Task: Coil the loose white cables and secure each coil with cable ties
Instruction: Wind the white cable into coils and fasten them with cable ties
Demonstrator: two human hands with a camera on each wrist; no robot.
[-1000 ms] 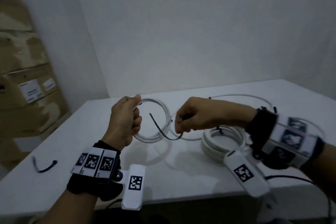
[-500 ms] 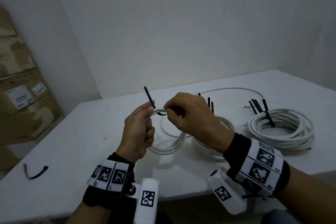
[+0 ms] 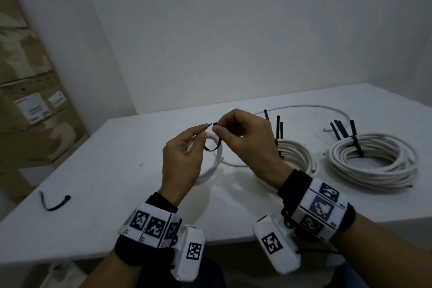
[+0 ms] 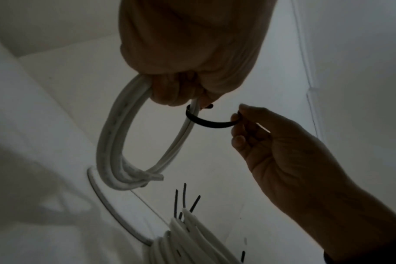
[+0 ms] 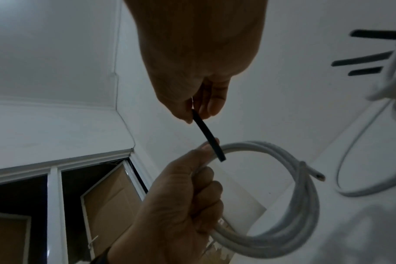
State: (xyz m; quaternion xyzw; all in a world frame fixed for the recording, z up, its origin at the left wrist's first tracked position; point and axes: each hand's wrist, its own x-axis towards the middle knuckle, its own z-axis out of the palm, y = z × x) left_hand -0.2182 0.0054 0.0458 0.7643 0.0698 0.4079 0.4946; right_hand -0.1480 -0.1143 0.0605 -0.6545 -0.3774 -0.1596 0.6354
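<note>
The left hand (image 3: pixel 181 161) is curled around a small coil of white cable (image 5: pixel 289 196), gripping its bundled strands in the fist and holding it raised above the white table (image 3: pixel 112 152). The coil hangs below the fist as a loop of a few turns, with one cut end sticking out at its far side. The right hand (image 3: pixel 247 145) pinches one end of a black cable tie (image 4: pixel 211 123) between thumb and forefinger, its other fingers curled in. The tie bends in a loose open loop around the strands of the held coil, just beside the left fingers (image 5: pixel 206 148); its other end lies at the left thumb and forefinger, though whether that end is pinched there is hard to tell. The two hands meet fingertip to fingertip above the coil.

Just beyond the right hand, a second coil (image 3: pixel 297 154) lies flat on the table, bound with black ties whose tails stand upright. A loose run of white cable (image 3: pixel 304 107) curves across the table behind it. Farther to the right of the right hand rests a larger tied coil (image 3: pixel 374 166), also with black tails sticking up. Well to the left of the left hand, a spare black tie (image 3: pixel 55 203) lies bent on the table near its front edge. Stacked cardboard boxes (image 3: pixel 30 110) stand past the table's left side against the wall.
</note>
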